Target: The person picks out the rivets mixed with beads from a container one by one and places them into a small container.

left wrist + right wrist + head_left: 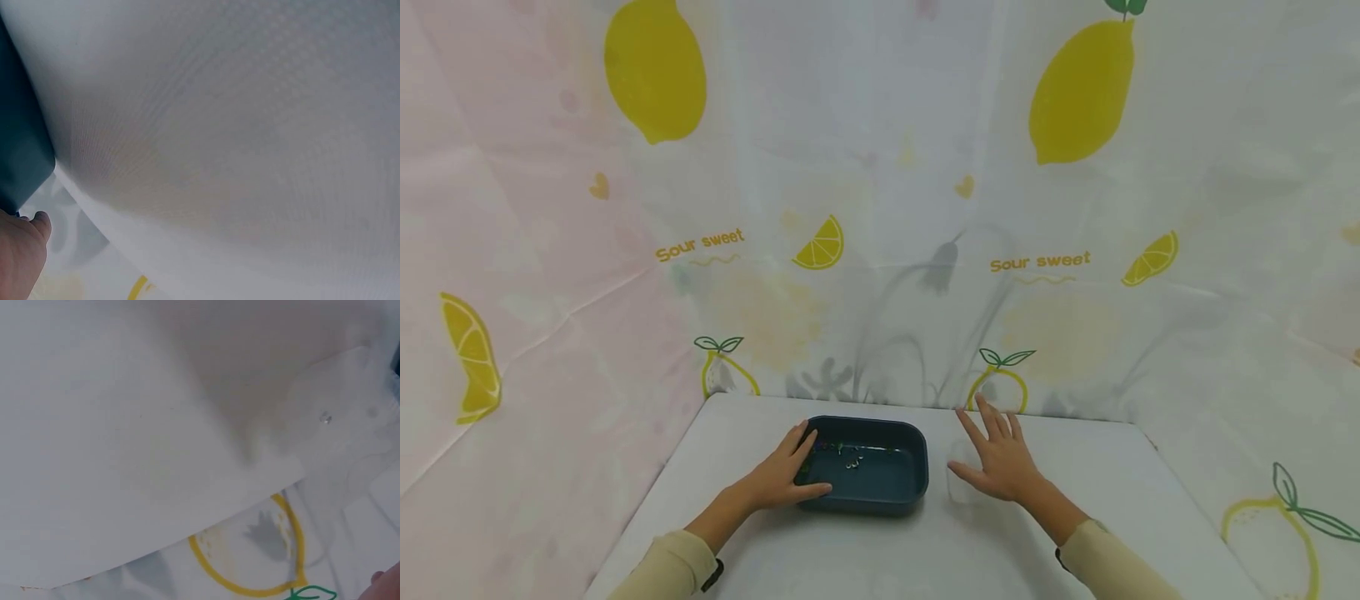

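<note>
A dark blue rectangular tray (868, 505) sits on the white table, with several tiny shiny pieces (853, 462) and small coloured bits on its floor; they are too small to name. My left hand (781, 479) rests on the tray's left side, its fingers extended over the rim and its thumb along the front edge. To the right of the tray, my right hand (1009, 467) is spread, holding nothing visible, above a faint clear plastic container (958, 492). In the right wrist view that container (350, 394) shows a small shiny spot (325, 417).
The white table (880, 567) ends at a backdrop (880, 208) printed with lemons, which also closes off both sides. In the left wrist view, the tray's outer wall (22, 125) stands at the left edge.
</note>
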`<state>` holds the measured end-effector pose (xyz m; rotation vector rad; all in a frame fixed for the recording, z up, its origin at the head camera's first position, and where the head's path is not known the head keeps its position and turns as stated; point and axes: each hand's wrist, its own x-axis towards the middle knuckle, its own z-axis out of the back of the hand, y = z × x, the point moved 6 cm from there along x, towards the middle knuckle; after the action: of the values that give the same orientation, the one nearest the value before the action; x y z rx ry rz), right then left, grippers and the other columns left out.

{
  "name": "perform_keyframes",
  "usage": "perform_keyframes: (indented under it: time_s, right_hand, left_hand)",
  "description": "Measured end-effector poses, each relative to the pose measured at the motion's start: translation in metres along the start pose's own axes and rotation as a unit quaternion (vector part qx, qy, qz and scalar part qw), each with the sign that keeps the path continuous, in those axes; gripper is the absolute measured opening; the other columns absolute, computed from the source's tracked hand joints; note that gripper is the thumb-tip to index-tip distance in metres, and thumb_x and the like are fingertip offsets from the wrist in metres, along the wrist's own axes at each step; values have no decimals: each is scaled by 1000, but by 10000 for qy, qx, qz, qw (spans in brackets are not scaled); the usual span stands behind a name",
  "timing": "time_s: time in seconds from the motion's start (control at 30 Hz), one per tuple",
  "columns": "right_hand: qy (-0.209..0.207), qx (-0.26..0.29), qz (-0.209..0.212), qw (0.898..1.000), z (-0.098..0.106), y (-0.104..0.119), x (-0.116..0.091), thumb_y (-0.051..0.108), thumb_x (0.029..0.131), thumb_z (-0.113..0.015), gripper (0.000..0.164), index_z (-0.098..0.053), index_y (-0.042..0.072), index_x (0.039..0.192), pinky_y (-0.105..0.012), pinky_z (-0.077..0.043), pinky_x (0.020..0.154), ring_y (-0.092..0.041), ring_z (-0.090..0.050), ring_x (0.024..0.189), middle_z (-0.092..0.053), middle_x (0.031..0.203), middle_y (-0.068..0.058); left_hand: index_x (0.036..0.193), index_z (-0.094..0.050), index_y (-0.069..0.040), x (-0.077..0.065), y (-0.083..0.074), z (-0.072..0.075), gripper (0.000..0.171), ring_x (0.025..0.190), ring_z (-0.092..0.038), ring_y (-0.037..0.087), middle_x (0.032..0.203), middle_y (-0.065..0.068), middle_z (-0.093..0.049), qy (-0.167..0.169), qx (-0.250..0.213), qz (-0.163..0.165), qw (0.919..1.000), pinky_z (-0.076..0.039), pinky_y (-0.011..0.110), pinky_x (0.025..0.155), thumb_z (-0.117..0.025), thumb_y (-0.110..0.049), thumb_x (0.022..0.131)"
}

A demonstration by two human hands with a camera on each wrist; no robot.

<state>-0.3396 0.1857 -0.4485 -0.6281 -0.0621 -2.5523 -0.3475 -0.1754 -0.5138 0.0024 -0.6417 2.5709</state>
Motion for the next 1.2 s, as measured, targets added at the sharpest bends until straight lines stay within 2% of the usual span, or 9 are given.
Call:
perform_keyframes:
  time_s: [0.27,0.43,0.7,0.9,1.07,1.2]
  right_hand:
    - [141,84,143,9998,-7,17,10,63,86,-60,84,-37,18,154,-66,-26,110,-38,-40,137,-18,163,-20]
    - [325,135,90,9993,-13,26,14,64,88,-58,83,-36,20,154,-65,-25,112,-38,-40,138,-19,163,-21]
    - [262,328,42,9991,-16,36,23,63,88,-58,82,-37,19,154,-65,-24,112,-38,-39,139,-19,163,-21]
    - [490,492,-50,9976,-24,39,32,64,89,-56,83,-33,21,155,-64,-20,115,-38,-34,141,-15,164,-19]
    - [237,341,62,9991,-27,43,38,70,90,-50,81,-37,21,153,-64,-24,112,-37,-37,139,-20,162,-20]
    - [177,411,152,9989,-29,52,37,74,90,-45,82,-39,19,152,-65,-27,110,-38,-38,138,-23,161,-22]
  left_hand:
    - [157,-23,-2,1,2,-2,106,150,-16,44,164,23,-10,1,30,28,10000,-30,60,113,-63,-68,84]
    - [157,-23,-2,0,2,-2,106,150,-16,44,164,23,-10,20,41,34,10000,-30,60,113,-63,-68,84]
    - [157,-22,-3,0,1,-1,106,150,-16,43,165,22,-9,23,24,28,10000,-30,59,113,-62,-69,84]
    - [157,-21,-5,5,4,-1,106,151,-14,41,165,20,-7,14,25,-11,10000,-30,58,114,-61,-70,84]
    - [156,-24,-3,7,1,3,105,150,-16,43,165,22,-9,-61,32,-24,10000,-30,59,113,-63,-68,84]
    - [156,-24,-2,4,1,0,106,150,-16,43,164,23,-9,35,16,20,10000,-30,60,113,-63,-68,84]
